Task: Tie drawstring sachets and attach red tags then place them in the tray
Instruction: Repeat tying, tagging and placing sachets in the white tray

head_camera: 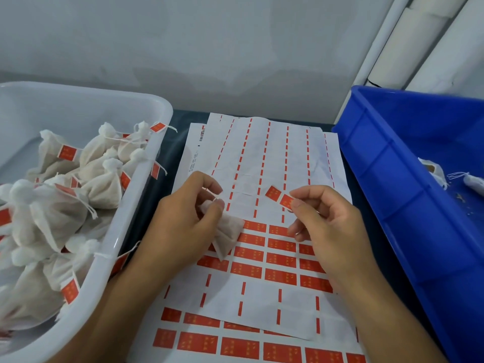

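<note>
My left hand [183, 221] grips a small white sachet [228, 233] by its gathered neck, and the bag's body hangs down over the sticker sheet. My right hand [327, 226] pinches a peeled red tag [279, 196] by its right end, holding it just right of the sachet's neck. Both hands hover over a white sticker sheet [262, 163] with rows of red tags [281, 259]. At the left, the white tray [146, 174] holds several tied sachets with red tags [42, 213].
A blue bin [392, 184] stands at the right with a few untied sachets [434, 171] inside. A second sticker sheet [235, 347] lies under the first, near the front edge. A grey wall rises behind the table.
</note>
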Demonstrator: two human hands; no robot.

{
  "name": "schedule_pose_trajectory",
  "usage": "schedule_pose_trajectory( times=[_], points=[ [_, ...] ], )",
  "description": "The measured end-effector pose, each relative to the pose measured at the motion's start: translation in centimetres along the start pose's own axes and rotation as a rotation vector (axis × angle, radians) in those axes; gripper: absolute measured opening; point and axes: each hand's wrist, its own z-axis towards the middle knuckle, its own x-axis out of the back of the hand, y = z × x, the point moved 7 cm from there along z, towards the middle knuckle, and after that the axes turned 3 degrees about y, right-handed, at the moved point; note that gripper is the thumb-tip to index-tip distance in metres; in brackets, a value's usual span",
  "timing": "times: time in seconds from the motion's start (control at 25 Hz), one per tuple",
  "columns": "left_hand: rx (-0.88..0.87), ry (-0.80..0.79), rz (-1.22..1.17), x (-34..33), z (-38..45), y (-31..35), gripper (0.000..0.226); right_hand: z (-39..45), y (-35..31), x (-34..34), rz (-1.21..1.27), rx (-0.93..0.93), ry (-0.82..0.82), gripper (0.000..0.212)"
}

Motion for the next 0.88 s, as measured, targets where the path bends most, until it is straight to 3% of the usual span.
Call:
schedule_pose_trajectory(
  times=[0.2,0.48,0.64,0.72,0.88],
  points=[
    [-0.051,-0.03,-0.128,0.1,-0.5,1.4,0.01,0.0,0.0,-0.1,0.032,-0.014,-0.006,0.003],
    [-0.08,-0.046,-0.254,-0.1,-1.1,2.7,0.042,-0.5,-0.2,-0.4,0.14,-0.046,-0.047,0.008],
    [-0.112,-0.082,-0.34,-0.6,-1.8,3.4,0.063,-1.0,-0.8,-1.0,0.277,-0.059,-0.177,0.017],
    [-0.129,-0.136,-0.364,-1.1,-2.4,3.9,0.053,-1.2,-0.7,-1.4,0.331,-0.083,-0.237,0.025],
    [-0.129,-0.232,-0.334,-2.4,-3.0,4.0,0.01,-1.0,-0.1,-1.5,0.349,-0.114,-0.223,0.019]
  ],
)
